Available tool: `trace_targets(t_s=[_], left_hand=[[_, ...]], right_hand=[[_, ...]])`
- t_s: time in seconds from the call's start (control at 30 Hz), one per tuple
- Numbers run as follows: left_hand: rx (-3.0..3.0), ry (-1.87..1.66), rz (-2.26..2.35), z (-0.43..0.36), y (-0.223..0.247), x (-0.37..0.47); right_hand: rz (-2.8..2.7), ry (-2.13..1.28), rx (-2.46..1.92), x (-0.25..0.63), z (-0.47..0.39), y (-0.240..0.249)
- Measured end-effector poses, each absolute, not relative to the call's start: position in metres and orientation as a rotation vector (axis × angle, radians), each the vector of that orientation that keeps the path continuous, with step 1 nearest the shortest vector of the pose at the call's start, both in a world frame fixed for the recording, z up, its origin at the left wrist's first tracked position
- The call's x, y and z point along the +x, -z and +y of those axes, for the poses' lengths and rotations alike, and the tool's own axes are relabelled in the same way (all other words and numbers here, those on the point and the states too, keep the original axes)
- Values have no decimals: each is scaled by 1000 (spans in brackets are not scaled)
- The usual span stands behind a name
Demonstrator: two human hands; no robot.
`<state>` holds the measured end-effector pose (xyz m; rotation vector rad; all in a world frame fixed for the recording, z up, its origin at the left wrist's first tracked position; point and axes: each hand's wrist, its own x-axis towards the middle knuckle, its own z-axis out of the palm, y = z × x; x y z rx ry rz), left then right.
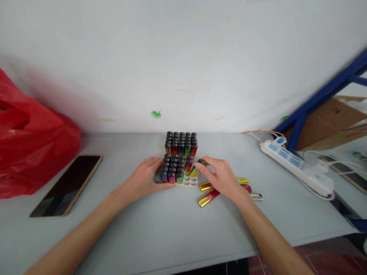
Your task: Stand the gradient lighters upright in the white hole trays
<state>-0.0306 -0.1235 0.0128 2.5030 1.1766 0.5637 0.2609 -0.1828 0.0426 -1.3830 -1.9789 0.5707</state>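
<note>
A white tray (187, 181) with round slots holds several upright lighters (172, 168) with black tops, packed at its left and back. My left hand (146, 175) grips the tray's left side, its thumb along the front edge. Pinched in my right hand (220, 175) is a yellow-green lighter (195, 170), tilted over the tray's right part, where bare slots show. Whether its lower end sits in a slot, I cannot tell. Loose gold and red lighters (209, 197) lie on the table under and beside my right hand, partly hidden by it.
Behind the tray stands another block of upright lighters (181, 143). To the left are a phone (67, 185) and a red plastic bag (34, 141). At right, a white power strip (295, 164) with cables lies near a blue metal frame (298, 130) and a cardboard box (329, 122).
</note>
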Motion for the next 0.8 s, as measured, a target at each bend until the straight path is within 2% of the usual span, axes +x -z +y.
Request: trace_targets(t_s=[0.27,0.5,0.57,0.7,0.8], left_hand=[[2475,-522,1177,-124,-16,-31],[2473,-551,1177,-121,-12,-32],[2472,-546,1183,-119,-11,-32],[2499,-543,1202,-120,-13,-32],[2548,-559,1197,-126,-17,-29]], right_hand=[[-2138,-527,-1339,256,-177,-32],[-2295,-154,-1567,232,-178,-34],[-2318,-197,-1549,235,-178,-40],[-2203,-514,-1373,279,-180,-56],[-1970,-431,-1438,333,-191,-60]])
